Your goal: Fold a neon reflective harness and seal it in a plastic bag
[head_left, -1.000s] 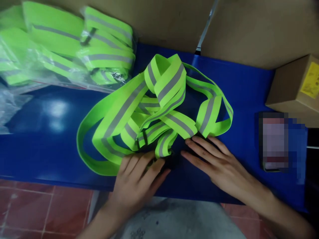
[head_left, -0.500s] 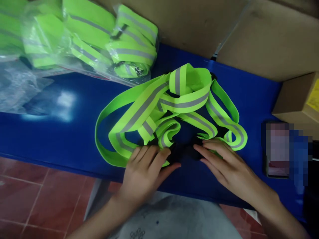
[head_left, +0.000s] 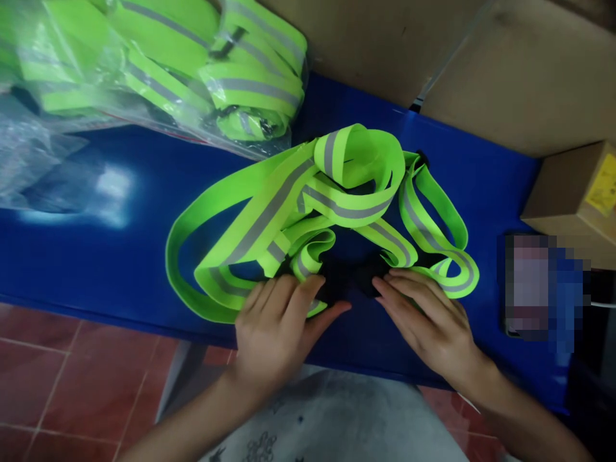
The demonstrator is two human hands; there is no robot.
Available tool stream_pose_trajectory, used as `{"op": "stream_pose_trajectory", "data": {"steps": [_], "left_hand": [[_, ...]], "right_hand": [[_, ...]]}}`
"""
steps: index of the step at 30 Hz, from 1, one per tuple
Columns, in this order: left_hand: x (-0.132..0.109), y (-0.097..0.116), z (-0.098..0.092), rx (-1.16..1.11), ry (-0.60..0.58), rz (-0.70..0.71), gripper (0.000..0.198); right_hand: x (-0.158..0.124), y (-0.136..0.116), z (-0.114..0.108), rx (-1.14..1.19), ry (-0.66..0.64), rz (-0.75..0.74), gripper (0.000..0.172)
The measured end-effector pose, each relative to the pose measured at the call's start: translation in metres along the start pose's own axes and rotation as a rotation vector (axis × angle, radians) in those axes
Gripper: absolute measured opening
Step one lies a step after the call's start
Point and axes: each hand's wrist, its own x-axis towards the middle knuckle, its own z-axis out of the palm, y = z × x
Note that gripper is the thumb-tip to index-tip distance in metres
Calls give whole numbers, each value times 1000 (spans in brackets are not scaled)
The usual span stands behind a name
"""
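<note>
A neon-green strap with a grey reflective stripe (head_left: 274, 212) lies in loose loops on the blue table. My left hand (head_left: 274, 317) is closed at the near side of the loops, on a black buckle piece (head_left: 331, 282) at a strap end; its thumb sticks out to the right. Across a small gap, my right hand (head_left: 430, 317) pinches another black buckle piece (head_left: 368, 277) between thumb and fingers. Both pieces are dark and blurred, so their exact shape cannot be made out. A black slider (head_left: 421, 158) shows at the strap's far right.
Clear plastic bags of folded green straps (head_left: 168, 70) lie at the back left. Cardboard boxes (head_left: 543, 70) line the back, with a smaller carton (head_left: 572, 192) at the right. A phone-like object (head_left: 527, 282), partly pixelated, rests on the blue table (head_left: 86, 269).
The view has shifted slightly. Both hands keep their holds, with the gap between the black pieces slightly wider. The strap's upper loops have spread and shifted a little to the left.
</note>
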Motion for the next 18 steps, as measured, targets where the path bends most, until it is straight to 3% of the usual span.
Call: {"op": "stream_pose_trajectory", "data": {"steps": [4,12,18], "left_hand": [[-2,4,1,-13,40,-6,36],[4,22,10,-77,15,71,37],[1,27,3,-163,53,-56,36]], "right_hand": [[-2,-3,1,-34,66,24,60],[2,-10,4,152,114,89,53],[3,-5,-1,287,138,238,47]]}}
